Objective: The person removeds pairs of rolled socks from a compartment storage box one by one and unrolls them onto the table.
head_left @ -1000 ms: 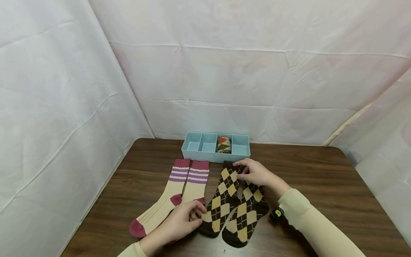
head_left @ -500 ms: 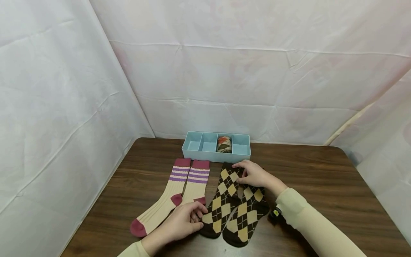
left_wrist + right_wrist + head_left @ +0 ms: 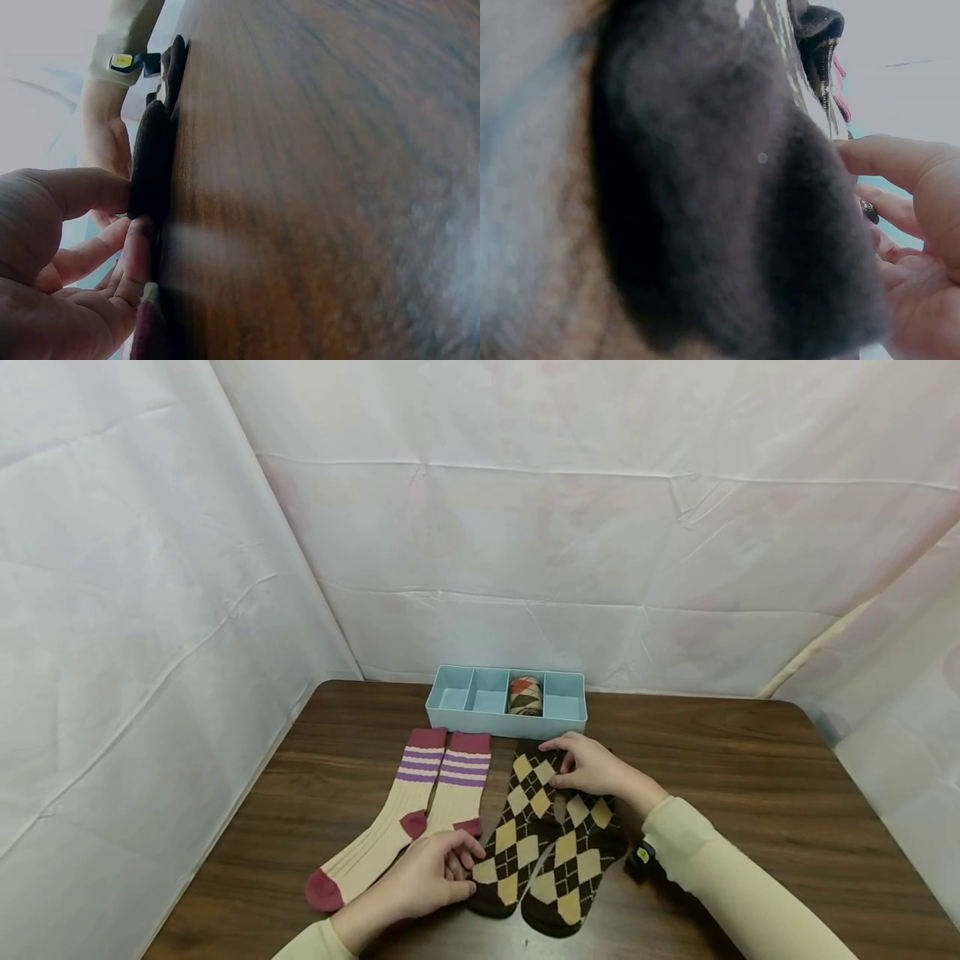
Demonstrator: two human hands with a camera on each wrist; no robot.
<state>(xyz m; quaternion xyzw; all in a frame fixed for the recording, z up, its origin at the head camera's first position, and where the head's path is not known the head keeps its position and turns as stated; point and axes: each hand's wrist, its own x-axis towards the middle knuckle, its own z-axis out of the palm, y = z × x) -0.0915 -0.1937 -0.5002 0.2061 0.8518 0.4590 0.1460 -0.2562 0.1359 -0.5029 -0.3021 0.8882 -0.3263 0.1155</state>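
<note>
Two brown-and-tan argyle socks lie side by side, the left sock [image 3: 517, 839] nearly straight and the right sock [image 3: 570, 868] angled beside it. My left hand [image 3: 427, 872] rests by the left sock's toe; in the left wrist view the thumb [image 3: 97, 191] and fingertips touch its dark edge [image 3: 152, 161]. My right hand [image 3: 588, 766] reaches over the right sock's upper part, partly covering it. Its index finger and thumb stand apart, touching the left sock near the cuff [image 3: 529, 747]. Blurred dark fabric [image 3: 727, 195] fills much of the right wrist view, beside the right thumb [image 3: 889, 159].
Two cream socks [image 3: 378, 839] with maroon toes and purple stripes lie at left, one partly behind my left hand. A blue divided box [image 3: 487, 724] stands behind, holding a rolled argyle sock bundle [image 3: 525, 697] in one compartment. White cloth [image 3: 480, 543] surrounds the wooden table [image 3: 720, 752].
My right hand has shifted slightly left, and the left argyle sock's cuff has moved slightly left with it. My left hand has stayed almost still by the toe.
</note>
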